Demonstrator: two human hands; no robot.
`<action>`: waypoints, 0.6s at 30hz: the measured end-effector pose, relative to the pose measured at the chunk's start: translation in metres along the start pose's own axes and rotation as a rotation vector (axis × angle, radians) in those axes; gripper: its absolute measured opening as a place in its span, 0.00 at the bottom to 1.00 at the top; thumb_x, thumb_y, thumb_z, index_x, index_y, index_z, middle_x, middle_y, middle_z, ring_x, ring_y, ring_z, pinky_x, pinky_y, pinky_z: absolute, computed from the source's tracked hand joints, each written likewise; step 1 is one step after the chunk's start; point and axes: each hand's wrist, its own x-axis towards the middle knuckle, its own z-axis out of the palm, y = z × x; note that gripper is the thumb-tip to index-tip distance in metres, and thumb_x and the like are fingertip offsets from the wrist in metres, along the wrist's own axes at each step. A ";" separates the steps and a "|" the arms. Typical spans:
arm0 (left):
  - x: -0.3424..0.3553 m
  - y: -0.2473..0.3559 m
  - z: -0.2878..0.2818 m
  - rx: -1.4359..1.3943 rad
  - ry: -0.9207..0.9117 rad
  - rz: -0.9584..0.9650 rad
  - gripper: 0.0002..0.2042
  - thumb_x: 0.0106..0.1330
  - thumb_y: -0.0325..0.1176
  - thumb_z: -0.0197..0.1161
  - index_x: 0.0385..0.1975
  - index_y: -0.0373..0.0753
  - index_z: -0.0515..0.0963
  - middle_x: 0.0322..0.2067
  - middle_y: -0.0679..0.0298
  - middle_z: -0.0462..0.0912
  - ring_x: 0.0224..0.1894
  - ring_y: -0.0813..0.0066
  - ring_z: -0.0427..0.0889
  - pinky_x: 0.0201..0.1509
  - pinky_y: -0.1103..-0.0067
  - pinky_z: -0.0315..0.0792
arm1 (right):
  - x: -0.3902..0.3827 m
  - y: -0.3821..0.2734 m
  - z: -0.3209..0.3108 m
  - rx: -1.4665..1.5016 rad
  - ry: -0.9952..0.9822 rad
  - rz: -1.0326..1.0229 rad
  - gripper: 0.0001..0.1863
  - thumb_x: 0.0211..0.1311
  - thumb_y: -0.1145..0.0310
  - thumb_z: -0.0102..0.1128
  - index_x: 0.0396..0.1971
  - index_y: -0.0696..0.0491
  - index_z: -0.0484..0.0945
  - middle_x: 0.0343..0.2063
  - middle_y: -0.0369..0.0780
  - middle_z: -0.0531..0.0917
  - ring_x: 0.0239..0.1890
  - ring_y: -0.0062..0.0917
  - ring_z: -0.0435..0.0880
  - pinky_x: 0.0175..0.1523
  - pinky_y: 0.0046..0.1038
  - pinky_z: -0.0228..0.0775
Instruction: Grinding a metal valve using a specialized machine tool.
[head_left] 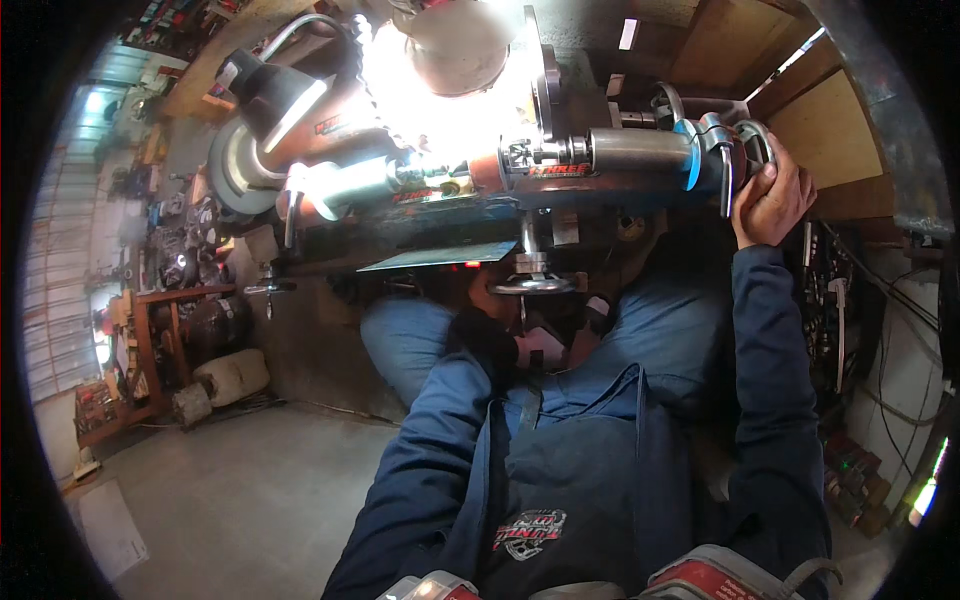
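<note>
At the right end of a long metal machine, my right hand (775, 195) is closed round a metal handwheel (753, 140). Beside it are a steel cylinder (640, 150), a blue ring (690, 160) and a lever (725, 185). A second bright cylinder (358, 180) lies on the machine's left. My left hand (482, 292) is in shadow under the machine, at the left of a lower horizontal handwheel (532, 284); its fingers are unclear. A thin flat plate (435, 255) juts out above it. Glare washes out the middle top.
A lamp (275, 100) hangs at upper left. Cluttered shelves and wooden racks (150, 350) line the left, with cylindrical objects (230, 375) on the floor (230, 480). Cables and tools (840, 310) hang at right. My knees are below the machine.
</note>
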 end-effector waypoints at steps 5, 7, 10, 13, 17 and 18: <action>-0.002 0.016 -0.041 0.644 -0.013 -0.072 0.18 0.71 0.37 0.50 0.55 0.34 0.74 0.51 0.53 0.79 0.51 0.59 0.80 0.59 0.67 0.73 | 0.037 -0.001 -0.003 0.040 -0.307 0.040 0.13 0.68 0.66 0.47 0.45 0.47 0.80 0.41 0.40 0.85 0.43 0.37 0.81 0.53 0.38 0.67; -0.007 0.109 -0.016 0.656 0.076 -0.305 0.17 0.66 0.39 0.58 0.51 0.37 0.77 0.52 0.52 0.79 0.52 0.58 0.79 0.59 0.68 0.69 | 0.051 0.014 -0.003 0.090 -0.608 0.148 0.12 0.68 0.65 0.47 0.43 0.50 0.80 0.39 0.42 0.85 0.44 0.40 0.81 0.52 0.38 0.69; -0.048 0.166 -0.061 1.564 0.198 0.183 0.24 0.55 0.45 0.66 0.51 0.42 0.78 0.59 0.54 0.74 0.61 0.53 0.70 0.60 0.57 0.62 | 0.069 0.026 0.021 0.182 -0.798 0.312 0.13 0.67 0.65 0.49 0.38 0.53 0.82 0.39 0.46 0.85 0.46 0.42 0.82 0.51 0.40 0.70; -0.101 0.177 -0.082 1.434 0.592 -0.464 0.49 0.47 0.55 0.74 0.67 0.36 0.59 0.69 0.52 0.58 0.72 0.53 0.52 0.71 0.53 0.48 | 0.077 0.051 0.049 0.231 -0.946 0.411 0.14 0.64 0.64 0.50 0.34 0.57 0.82 0.38 0.50 0.84 0.46 0.43 0.82 0.50 0.40 0.71; -0.155 0.122 -0.158 0.583 0.638 -0.568 0.48 0.49 0.63 0.71 0.55 0.19 0.70 0.54 0.37 0.76 0.59 0.48 0.75 0.64 0.69 0.65 | 0.072 0.074 0.084 0.183 -1.179 0.125 0.16 0.61 0.61 0.51 0.30 0.60 0.80 0.36 0.55 0.82 0.49 0.47 0.79 0.52 0.42 0.70; -0.157 0.128 -0.157 0.689 0.622 -0.593 0.48 0.48 0.63 0.71 0.52 0.19 0.72 0.52 0.37 0.77 0.57 0.48 0.76 0.62 0.69 0.67 | 0.069 0.068 0.081 0.168 -1.074 0.223 0.16 0.62 0.61 0.51 0.35 0.59 0.80 0.39 0.54 0.82 0.49 0.47 0.79 0.53 0.41 0.70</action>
